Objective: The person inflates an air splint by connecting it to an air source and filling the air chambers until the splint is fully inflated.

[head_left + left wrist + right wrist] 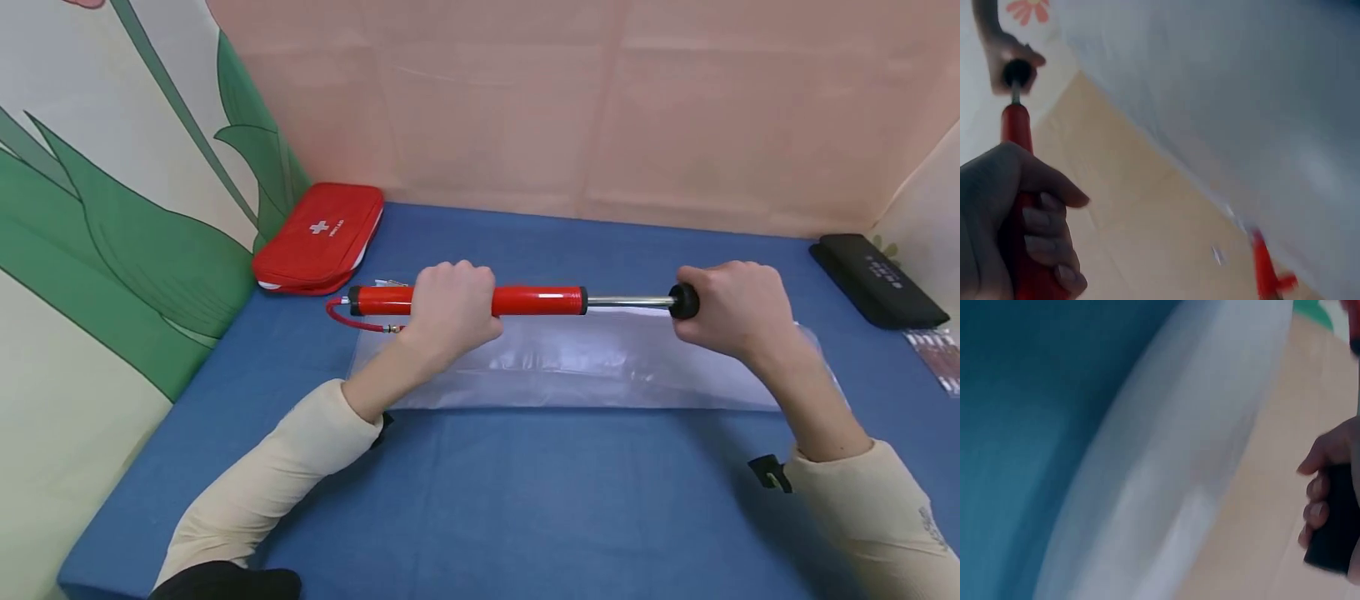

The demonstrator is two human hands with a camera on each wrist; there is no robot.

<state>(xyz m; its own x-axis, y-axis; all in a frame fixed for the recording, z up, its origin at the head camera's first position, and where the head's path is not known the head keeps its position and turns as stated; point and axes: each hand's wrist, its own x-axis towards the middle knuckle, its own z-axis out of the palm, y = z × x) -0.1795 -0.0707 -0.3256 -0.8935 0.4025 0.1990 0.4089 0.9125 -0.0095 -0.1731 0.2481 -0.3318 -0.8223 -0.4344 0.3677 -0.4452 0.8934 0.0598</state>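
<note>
In the head view a red hand pump is held level above a clear plastic bag lying flat. My left hand grips its barrel. My right hand holds the black handle, with a length of metal rod drawn out between handle and barrel. From the barrel's left end a short red hose with a brass fitting curves back beneath it. The left wrist view shows curled fingers around the barrel and a blurred red piece at the bag's edge.
A red first aid pouch sits at the back left of the blue table. At the far right lie a black zip case and a printed packet. A peach wall hanging rises behind.
</note>
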